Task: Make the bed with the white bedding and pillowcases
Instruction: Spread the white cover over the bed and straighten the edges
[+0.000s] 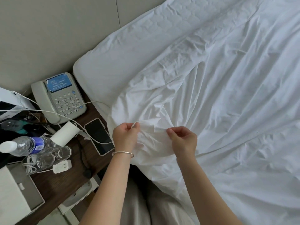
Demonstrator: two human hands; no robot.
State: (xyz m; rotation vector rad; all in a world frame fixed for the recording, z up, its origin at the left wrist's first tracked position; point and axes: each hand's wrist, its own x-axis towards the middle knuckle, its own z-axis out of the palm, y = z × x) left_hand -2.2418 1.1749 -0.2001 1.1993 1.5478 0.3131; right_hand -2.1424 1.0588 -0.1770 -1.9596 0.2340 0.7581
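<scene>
A wrinkled white sheet [219,95] lies spread over the mattress [123,51], whose quilted white corner shows bare near the wall. At the bed's near left corner the sheet bunches into folds. My left hand [125,135], with a silver bracelet on the wrist, pinches the sheet's edge between thumb and fingers. My right hand [183,140] pinches the same edge a short way to the right. Both hands hold the fabric slightly raised above the bed's corner.
A dark wooden nightstand [68,184] stands left of the bed. On it are a grey telephone [60,98], a smartphone [99,135], a water bottle [27,145], glass cups [48,158], a white paper roll [65,133], cables and a charger [62,166]. A grey wall is behind.
</scene>
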